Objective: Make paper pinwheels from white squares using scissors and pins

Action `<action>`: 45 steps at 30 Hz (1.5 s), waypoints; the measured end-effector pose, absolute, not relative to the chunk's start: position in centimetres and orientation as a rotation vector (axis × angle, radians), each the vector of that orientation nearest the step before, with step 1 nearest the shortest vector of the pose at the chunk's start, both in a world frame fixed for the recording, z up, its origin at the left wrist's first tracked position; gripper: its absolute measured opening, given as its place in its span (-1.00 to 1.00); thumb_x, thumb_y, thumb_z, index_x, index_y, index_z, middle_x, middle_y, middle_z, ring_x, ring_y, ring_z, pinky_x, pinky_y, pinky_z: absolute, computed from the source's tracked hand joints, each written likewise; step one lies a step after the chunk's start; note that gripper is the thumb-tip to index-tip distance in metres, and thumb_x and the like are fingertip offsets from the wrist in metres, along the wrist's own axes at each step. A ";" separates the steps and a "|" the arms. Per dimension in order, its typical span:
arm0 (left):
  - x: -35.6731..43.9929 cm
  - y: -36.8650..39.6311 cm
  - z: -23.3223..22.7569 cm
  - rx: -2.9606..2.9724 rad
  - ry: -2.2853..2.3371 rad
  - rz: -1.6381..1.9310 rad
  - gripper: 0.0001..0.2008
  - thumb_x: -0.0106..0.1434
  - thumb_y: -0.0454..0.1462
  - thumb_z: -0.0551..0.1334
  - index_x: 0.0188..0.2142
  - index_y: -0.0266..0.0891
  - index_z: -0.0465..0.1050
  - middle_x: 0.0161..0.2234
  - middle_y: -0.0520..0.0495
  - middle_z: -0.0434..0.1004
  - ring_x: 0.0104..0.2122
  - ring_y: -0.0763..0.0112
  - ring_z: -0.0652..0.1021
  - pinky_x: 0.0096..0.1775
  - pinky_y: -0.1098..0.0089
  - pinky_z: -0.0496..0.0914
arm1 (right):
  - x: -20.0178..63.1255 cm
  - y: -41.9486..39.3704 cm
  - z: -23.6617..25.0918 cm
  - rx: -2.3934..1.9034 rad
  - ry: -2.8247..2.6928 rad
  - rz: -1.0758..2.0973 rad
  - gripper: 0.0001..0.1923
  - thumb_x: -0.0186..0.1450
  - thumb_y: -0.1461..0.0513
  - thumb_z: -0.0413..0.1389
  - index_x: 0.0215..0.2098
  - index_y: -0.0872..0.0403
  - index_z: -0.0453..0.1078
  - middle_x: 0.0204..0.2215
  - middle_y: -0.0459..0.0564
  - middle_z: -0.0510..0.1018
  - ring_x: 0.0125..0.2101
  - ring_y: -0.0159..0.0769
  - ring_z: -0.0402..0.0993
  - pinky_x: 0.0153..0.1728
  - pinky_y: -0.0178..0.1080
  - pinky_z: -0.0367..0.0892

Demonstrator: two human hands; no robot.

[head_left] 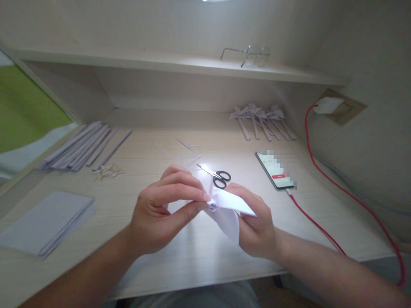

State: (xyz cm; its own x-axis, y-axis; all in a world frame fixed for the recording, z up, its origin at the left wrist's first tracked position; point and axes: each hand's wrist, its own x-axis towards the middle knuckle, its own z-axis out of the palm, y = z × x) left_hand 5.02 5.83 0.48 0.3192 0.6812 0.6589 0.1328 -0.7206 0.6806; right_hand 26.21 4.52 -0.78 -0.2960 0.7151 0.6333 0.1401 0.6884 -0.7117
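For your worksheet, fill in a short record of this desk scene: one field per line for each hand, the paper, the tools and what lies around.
left hand: pinches the white paper piece at its rolled tip
right hand: holds the same piece from below
scissors: on the desk behind the hands
phone: right of the scissors, red cable plugged in
paper strips: far left
finished folded pieces: far right
paper stack: near left
glasses: on the shelf

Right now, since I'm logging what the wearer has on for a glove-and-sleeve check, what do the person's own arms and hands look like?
Both forearms are bare as far as the picture shows: no sleeves or cuffs. The left hand and right hand are ungloved, and no ring, watch or bracelet shows on the visible sides of the wrists and fingers. Nails look short and unpainted. No markings or bandages are visible.
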 end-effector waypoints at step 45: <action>2.2 9.4 0.5 1.040 0.688 1.633 -0.82 0.13 -0.16 0.46 -0.48 -0.16 0.57 -0.49 0.02 0.53 -0.46 0.42 0.51 -0.33 0.34 0.50 | 25.2 7.3 -1.5 -0.876 -2.012 1.354 -0.72 0.45 0.06 0.15 -0.16 0.10 0.58 -0.37 -0.02 0.62 -0.37 -0.29 0.54 -0.35 -0.26 0.39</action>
